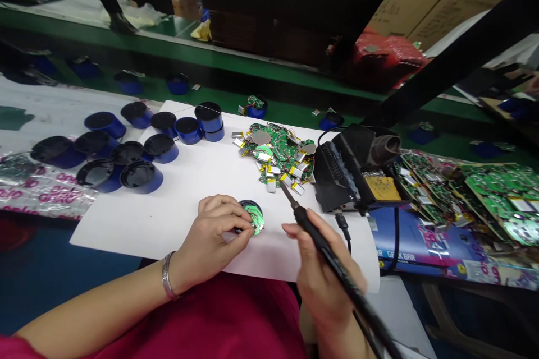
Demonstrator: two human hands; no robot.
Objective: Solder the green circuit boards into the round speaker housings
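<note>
My left hand [213,238], with a silver bracelet at its wrist, is closed on a round green circuit board [257,217] with a black rim. Thumb and forefinger pinch at the board's left edge, and what lies beneath them is hidden. In my right hand [326,275] is a soldering iron [308,224], its tip pointing up and left, apart from the round board. Beyond the tip lies a pile of green circuit boards [278,143] with small silver battery cells [272,185] among them.
Several blue cups [145,176] with black insides stand at left on the white sheet [185,179]. A black soldering-iron stand [337,174] with a yellow sponge [382,187] is at right. Stacked circuit boards [501,185] lie beyond. Across the green conveyor [295,76], a person's arm shows.
</note>
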